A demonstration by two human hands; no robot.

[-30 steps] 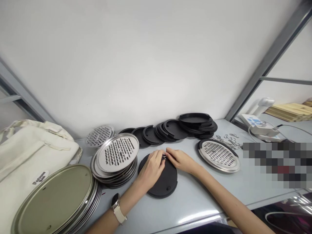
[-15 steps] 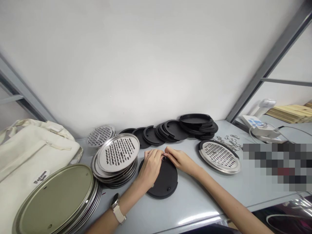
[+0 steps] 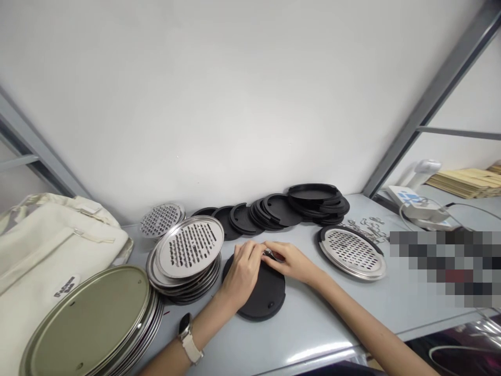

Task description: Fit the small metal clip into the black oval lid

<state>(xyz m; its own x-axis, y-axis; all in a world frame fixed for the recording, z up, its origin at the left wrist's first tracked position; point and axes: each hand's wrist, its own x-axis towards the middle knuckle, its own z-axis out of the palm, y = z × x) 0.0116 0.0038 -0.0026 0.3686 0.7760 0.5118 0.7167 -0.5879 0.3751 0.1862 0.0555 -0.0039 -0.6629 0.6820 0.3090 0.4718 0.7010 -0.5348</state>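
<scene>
My left hand [image 3: 245, 269] and my right hand [image 3: 287, 259] meet over the far edge of a round black plastic disc [image 3: 260, 295] lying on the table. Between their fingertips sits a small shiny metal ring [image 3: 267, 252], pinched by my right thumb and fingers. My left fingers are bent and pressed against the same ring, their tips partly hidden behind the knuckles. The disc carries a small black knob or hole near its front edge. A watch is strapped to my left wrist.
Left stand stacked metal grater plates [image 3: 191, 248], green oval plates [image 3: 94, 318] and a cream bag [image 3: 58, 245]. Black discs [image 3: 282, 209] line the wall. A black-rimmed grater [image 3: 352, 253] and loose metal clips [image 3: 370, 227] lie right, near a white device [image 3: 418, 206].
Both hands have shifted slightly around the small ring, and the right fingers have spread a little over it. The ring hung below the fingertips before; now it sits between them. The disc stays put.
</scene>
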